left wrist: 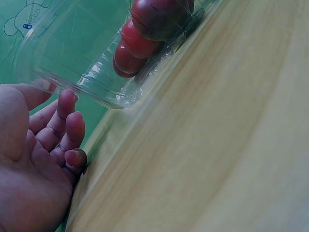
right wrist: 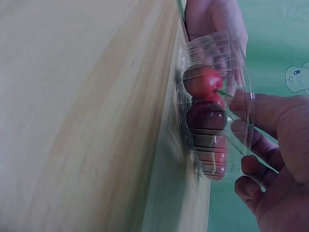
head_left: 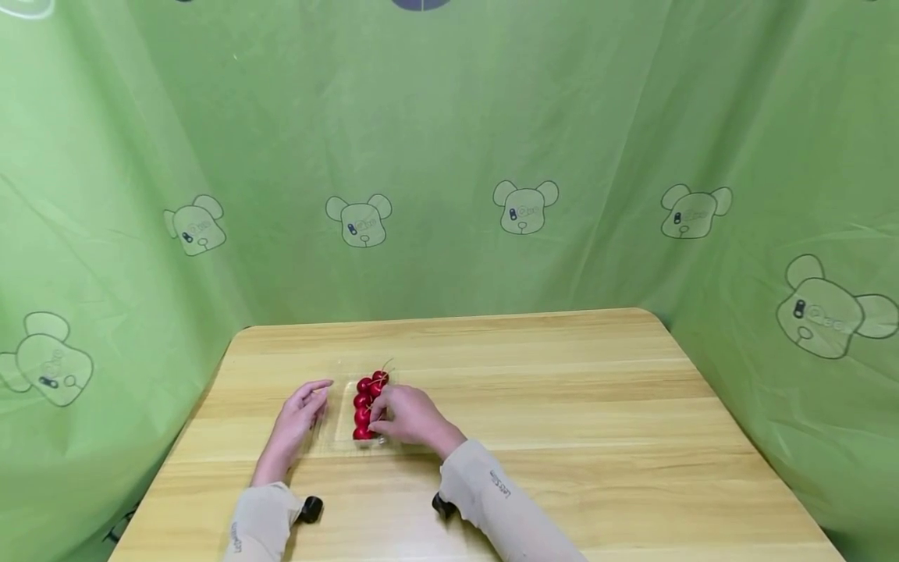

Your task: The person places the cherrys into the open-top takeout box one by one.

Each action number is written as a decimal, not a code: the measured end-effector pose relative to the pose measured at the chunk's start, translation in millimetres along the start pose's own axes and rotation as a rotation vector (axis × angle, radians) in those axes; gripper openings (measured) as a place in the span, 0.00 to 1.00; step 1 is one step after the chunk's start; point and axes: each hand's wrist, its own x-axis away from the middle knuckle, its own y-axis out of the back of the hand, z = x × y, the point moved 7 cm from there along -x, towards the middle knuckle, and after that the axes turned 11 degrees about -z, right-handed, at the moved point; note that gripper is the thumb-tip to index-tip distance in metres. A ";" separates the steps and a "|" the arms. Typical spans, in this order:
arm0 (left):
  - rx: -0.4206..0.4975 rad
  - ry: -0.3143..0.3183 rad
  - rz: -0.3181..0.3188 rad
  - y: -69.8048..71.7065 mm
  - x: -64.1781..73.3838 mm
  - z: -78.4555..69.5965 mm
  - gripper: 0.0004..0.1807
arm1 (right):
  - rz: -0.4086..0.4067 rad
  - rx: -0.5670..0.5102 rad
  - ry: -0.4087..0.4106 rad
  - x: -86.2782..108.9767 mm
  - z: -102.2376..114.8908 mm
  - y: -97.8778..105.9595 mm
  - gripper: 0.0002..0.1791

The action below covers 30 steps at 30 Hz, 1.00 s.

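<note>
A clear plastic box stands on the table with several red cherries in a double row along its right side. My left hand is at the box's left edge, fingers loosely bent; in the left wrist view the thumb and a fingertip meet the rim. Over the cherries from the right comes my right hand. Its thumb and forefinger reach past the box wall in the right wrist view, pinching at the green stem of a cherry. Clear plastic partly blurs that contact.
The light wooden table extends far to the right of the box. Green cloth with printed bear heads hangs behind and on both sides. A black wrist device sits by the left sleeve, another by the right.
</note>
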 end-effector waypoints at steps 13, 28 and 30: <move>0.008 -0.013 0.008 -0.7 -0.2 -1.0 0.23 | 0.006 -0.037 -0.020 1.0 -4.9 1.7 0.03; 0.018 -0.007 0.009 0.2 2.4 -3.1 0.24 | -0.060 -0.140 -0.043 5.0 -16.8 18.3 0.09; 0.027 -0.005 0.006 1.1 3.0 -4.5 0.25 | -0.071 -0.147 -0.042 5.1 -19.9 23.9 0.12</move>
